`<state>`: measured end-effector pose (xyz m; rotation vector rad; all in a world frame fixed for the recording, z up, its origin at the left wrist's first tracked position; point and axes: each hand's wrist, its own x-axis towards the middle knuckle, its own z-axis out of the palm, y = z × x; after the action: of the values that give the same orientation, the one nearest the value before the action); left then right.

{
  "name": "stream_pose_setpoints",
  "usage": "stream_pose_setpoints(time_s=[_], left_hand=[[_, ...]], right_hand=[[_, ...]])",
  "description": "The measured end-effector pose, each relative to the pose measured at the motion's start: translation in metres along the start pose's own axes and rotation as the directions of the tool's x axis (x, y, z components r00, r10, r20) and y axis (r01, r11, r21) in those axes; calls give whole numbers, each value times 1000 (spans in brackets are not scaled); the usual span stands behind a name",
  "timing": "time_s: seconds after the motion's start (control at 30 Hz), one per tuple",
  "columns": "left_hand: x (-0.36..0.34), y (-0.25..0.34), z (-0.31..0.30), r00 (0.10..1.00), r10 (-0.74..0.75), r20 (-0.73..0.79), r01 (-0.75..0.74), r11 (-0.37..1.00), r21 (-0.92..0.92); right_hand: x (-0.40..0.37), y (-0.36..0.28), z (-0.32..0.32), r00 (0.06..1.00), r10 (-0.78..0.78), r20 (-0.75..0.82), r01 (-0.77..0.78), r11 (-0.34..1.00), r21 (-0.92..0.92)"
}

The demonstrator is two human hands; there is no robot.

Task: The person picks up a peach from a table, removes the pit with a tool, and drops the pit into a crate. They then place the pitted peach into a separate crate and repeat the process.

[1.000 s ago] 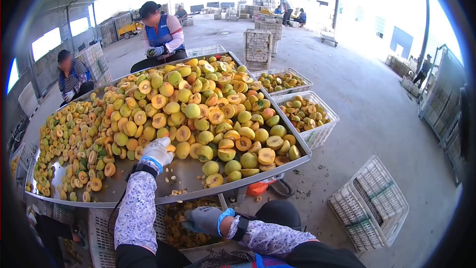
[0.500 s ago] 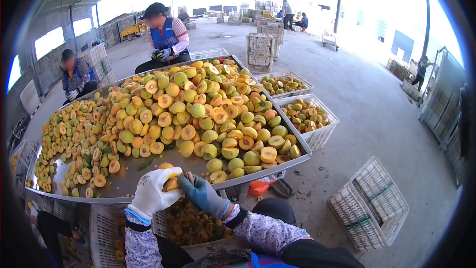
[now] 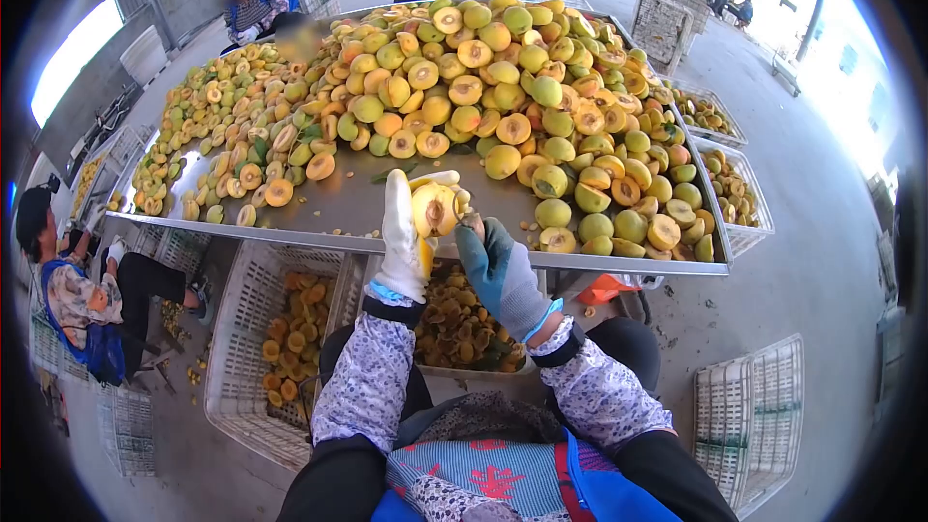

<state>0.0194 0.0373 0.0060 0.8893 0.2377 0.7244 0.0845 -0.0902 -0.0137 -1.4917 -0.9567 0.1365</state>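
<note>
Just below the middle of the frame, over the near edge of the steel table, the white-gloved left hand is closed around a halved yellow fruit, cut face turned toward the camera. The blue-gloved right hand has its fingertips drawn narrow against the fruit's right rim; whether they pinch a stone or a small tool cannot be told. Such a half looks light, soft-fleshed and easily bruised, its wet cut face likely slippery, so it is best cupped by the skin side.
</note>
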Motion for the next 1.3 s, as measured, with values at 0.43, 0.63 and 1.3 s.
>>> stream_pose_setpoints(time_s=[0.43,0.63,1.3], left_hand=[[-25,-16,20,981,190,-33,-190,982,25],[-28,-9,15,992,99,-82,-96,994,44],[-29,-11,32,969,245,-30,-229,938,261]], right_hand=[[-12,-8,9,975,101,197,-102,995,-8],[-21,-6,9,950,142,278,-137,990,-36],[-29,4,19,892,290,348,-422,809,408]])
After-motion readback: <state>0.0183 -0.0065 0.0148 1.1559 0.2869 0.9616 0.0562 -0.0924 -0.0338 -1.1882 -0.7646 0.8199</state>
